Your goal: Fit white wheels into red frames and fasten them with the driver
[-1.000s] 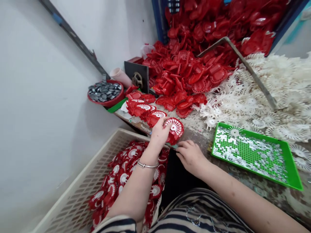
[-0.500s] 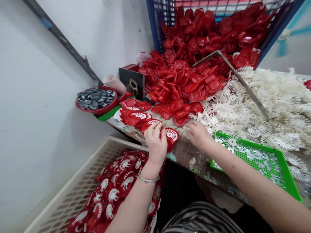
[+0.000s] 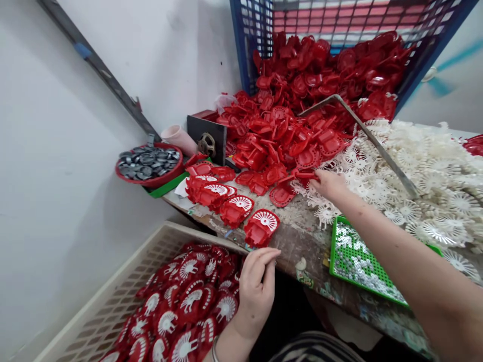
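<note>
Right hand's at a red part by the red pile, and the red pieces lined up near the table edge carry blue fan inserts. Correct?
Not the colour: the head view shows the fan inserts on the lined-up red pieces are white. The right hand is at a red part.

No lettering, number, brand or sign can be read anywhere in view. On the near edge of the bench (image 3: 289,245), just left of the green tray (image 3: 333,251), a small worn sticker (image 3: 305,279) carries greenish marks, too small and blurred to tell whether they are letters. The blue band (image 3: 82,50) on the slanting bar (image 3: 109,84) at the left shows no legible writing either.
</note>
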The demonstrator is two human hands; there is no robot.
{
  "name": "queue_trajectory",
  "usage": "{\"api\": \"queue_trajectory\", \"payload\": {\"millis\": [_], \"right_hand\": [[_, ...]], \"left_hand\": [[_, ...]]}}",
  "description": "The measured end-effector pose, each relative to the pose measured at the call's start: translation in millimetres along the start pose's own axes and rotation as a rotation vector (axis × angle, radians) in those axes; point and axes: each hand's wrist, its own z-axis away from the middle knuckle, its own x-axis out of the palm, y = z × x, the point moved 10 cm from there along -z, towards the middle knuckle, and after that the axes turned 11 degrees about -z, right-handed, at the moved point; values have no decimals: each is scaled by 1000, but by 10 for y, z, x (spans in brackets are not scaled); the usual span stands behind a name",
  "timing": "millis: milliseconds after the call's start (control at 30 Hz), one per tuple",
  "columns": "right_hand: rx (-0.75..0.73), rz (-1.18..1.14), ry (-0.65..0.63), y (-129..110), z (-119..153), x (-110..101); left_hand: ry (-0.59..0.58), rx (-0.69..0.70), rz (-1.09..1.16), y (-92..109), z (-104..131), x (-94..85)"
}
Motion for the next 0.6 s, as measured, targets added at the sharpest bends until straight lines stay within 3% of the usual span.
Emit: {"api": "queue_trajectory", "payload": {"millis": [100, 233, 433, 600], "right_hand": [[62, -98, -2, 223, 168, -217], [102, -223, 66, 483, 531, -485], [124, -312, 267, 909, 1059, -743], [37, -300, 469, 1167, 1516, -848]], "left_hand": [[-70, -62, 87, -7, -6, 129], [-239, -162, 225, 64, 25, 441], [-423, -256, 344, 216, 74, 744], [-531, -419, 474, 239, 168, 971]]}}
